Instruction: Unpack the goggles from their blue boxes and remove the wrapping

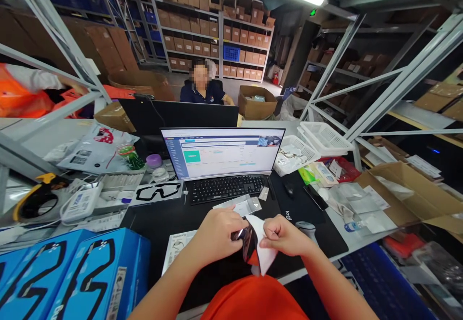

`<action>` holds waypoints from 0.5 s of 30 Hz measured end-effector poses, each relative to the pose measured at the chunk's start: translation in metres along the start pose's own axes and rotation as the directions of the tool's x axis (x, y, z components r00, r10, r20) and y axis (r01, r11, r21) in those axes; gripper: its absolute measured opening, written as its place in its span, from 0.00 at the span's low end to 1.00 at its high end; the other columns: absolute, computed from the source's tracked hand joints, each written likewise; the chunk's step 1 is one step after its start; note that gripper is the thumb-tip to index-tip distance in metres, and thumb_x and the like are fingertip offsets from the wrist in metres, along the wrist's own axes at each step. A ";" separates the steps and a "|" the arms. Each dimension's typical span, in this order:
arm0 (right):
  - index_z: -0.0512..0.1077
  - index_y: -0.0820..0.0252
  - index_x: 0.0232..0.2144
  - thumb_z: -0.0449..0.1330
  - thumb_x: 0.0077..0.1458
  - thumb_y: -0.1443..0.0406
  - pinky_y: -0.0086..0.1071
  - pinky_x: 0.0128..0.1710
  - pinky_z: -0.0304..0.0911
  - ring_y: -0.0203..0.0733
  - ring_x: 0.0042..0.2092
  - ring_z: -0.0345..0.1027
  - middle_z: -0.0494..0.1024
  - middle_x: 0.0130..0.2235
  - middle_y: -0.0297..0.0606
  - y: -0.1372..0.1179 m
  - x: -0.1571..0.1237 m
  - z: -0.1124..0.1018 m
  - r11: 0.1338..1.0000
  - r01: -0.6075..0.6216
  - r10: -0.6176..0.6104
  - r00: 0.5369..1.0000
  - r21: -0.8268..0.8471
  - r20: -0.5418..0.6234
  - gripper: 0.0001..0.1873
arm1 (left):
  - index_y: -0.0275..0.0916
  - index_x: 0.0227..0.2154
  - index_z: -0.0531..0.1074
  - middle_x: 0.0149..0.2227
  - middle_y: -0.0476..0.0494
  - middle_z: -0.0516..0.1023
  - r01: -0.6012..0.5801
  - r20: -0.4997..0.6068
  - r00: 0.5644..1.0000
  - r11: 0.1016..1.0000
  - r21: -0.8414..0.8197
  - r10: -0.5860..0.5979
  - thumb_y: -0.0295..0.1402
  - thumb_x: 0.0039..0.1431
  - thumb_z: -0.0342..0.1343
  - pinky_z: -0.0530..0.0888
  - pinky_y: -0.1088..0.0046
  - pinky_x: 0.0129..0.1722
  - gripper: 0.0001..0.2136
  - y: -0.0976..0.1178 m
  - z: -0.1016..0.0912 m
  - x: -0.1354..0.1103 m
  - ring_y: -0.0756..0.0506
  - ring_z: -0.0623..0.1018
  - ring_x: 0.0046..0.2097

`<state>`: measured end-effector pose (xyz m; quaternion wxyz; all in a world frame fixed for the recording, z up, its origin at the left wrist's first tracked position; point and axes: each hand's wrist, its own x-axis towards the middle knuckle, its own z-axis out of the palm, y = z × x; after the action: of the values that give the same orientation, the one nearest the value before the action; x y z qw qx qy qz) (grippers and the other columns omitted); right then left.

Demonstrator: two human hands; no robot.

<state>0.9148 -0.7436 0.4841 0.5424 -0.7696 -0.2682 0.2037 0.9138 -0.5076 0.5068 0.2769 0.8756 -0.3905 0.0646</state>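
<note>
Over the front of the desk, my left hand [223,233] is closed on a pair of dark sunglasses [249,243], whose glossy lens shows. Just to the right, my right hand [282,235] pinches a thin white sheet [265,250] that lies against the lens side; whether it is cloth or paper I cannot tell. A clear plastic sleeve [240,206] lies beyond my hands, before the keyboard [224,189]. Partly under my left forearm is a printed leaflet [177,247] with glasses drawn on it.
A monitor [224,156] stands behind the keyboard. Blue boxes [97,271] printed with glasses stack at left. To the right are a mouse [288,188], a phone [315,197], a scanner [306,230], white baskets [294,153] and an open carton [415,194]. A person [200,86] sits opposite.
</note>
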 end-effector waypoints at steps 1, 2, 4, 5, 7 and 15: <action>0.49 0.56 0.16 0.67 0.53 0.51 0.29 0.24 0.41 0.31 0.25 0.42 0.50 0.20 0.23 -0.004 0.004 0.003 0.999 0.011 -0.012 0.999 -0.038 -0.035 0.32 | 0.41 0.20 0.71 0.21 0.53 0.73 -0.016 -0.020 1.000 1.000 0.011 0.016 0.26 0.50 0.58 0.73 0.62 0.54 0.07 0.001 0.004 0.001 0.50 0.73 0.25; 0.49 0.57 0.16 0.67 0.54 0.53 0.29 0.24 0.41 0.31 0.25 0.43 0.50 0.20 0.23 -0.010 0.009 0.006 0.996 0.021 -0.027 0.997 -0.089 -0.074 0.32 | 0.41 0.19 0.71 0.20 0.52 0.73 -0.031 -0.051 0.998 0.999 0.022 0.033 0.27 0.51 0.58 0.74 0.61 0.53 0.08 0.002 0.009 0.002 0.49 0.73 0.25; 0.50 0.58 0.17 0.66 0.55 0.58 0.29 0.25 0.42 0.30 0.25 0.45 0.51 0.20 0.24 -0.020 0.017 0.010 0.981 0.031 -0.058 0.989 -0.193 -0.139 0.29 | 0.40 0.18 0.72 0.21 0.49 0.75 -0.045 -0.120 0.991 0.998 0.040 0.050 0.30 0.53 0.58 0.75 0.61 0.51 0.09 0.003 0.017 0.004 0.48 0.75 0.26; 0.51 0.58 0.17 0.65 0.56 0.60 0.29 0.26 0.43 0.30 0.25 0.45 0.51 0.20 0.24 -0.022 0.019 0.010 0.971 0.034 -0.070 0.987 -0.235 -0.147 0.28 | 0.40 0.19 0.72 0.21 0.49 0.75 -0.044 -0.148 0.988 0.998 0.047 0.050 0.30 0.53 0.58 0.75 0.60 0.51 0.09 0.002 0.019 0.004 0.47 0.75 0.26; 0.51 0.58 0.17 0.64 0.56 0.62 0.28 0.26 0.43 0.30 0.26 0.45 0.51 0.21 0.24 -0.022 0.017 0.006 0.969 0.044 -0.071 0.992 -0.242 -0.105 0.27 | 0.40 0.20 0.73 0.22 0.50 0.75 -0.035 -0.159 0.986 0.998 0.046 0.041 0.28 0.51 0.58 0.74 0.59 0.53 0.07 0.001 0.020 0.002 0.48 0.75 0.26; 0.50 0.57 0.17 0.68 0.52 0.55 0.28 0.24 0.42 0.31 0.25 0.44 0.51 0.20 0.23 -0.001 0.001 0.000 1.000 0.007 -0.006 1.000 -0.027 0.020 0.31 | 0.41 0.24 0.74 0.20 0.55 0.73 0.001 -0.082 0.997 1.000 0.029 0.001 0.25 0.47 0.56 0.73 0.57 0.56 0.05 0.002 0.011 -0.010 0.50 0.74 0.24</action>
<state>0.9148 -0.7427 0.4848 0.5298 -0.7741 -0.2788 0.2059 0.9039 -0.5080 0.4955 0.2798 0.8762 -0.3778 0.1061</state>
